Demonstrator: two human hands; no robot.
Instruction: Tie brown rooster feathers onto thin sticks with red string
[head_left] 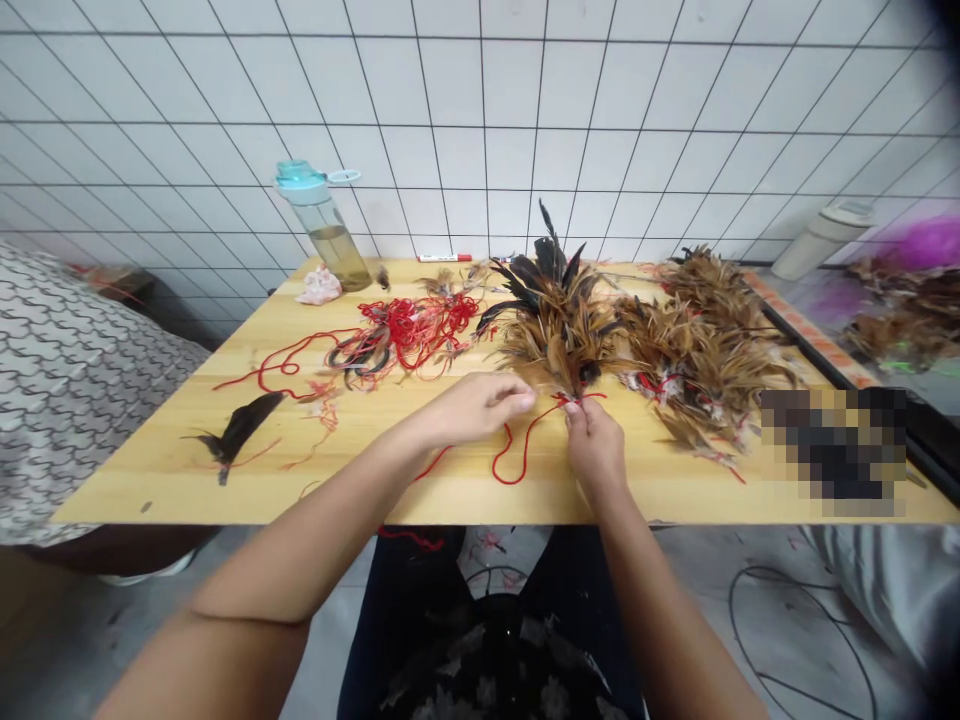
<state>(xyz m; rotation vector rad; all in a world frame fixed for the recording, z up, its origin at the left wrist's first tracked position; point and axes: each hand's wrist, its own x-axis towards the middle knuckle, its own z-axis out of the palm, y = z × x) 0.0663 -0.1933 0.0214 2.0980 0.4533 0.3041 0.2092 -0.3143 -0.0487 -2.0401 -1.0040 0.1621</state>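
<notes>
A bundle of brown and black feathers (551, 325) stands on the wooden table (225, 480), its quill ends toward me. My right hand (595, 440) pinches the base of the bundle where a red string (517, 450) is wound. My left hand (476, 405) is closed on the same red string just left of the bundle. The string loops down on the table between my hands.
A tangle of red string with scissors (401, 335) lies behind my left hand. A single dark feather (240, 425) lies at left. Tied feather bundles (697, 350) are piled at right. A water bottle (326, 225) stands at the back. Another person's patterned clothing (67, 370) is at far left.
</notes>
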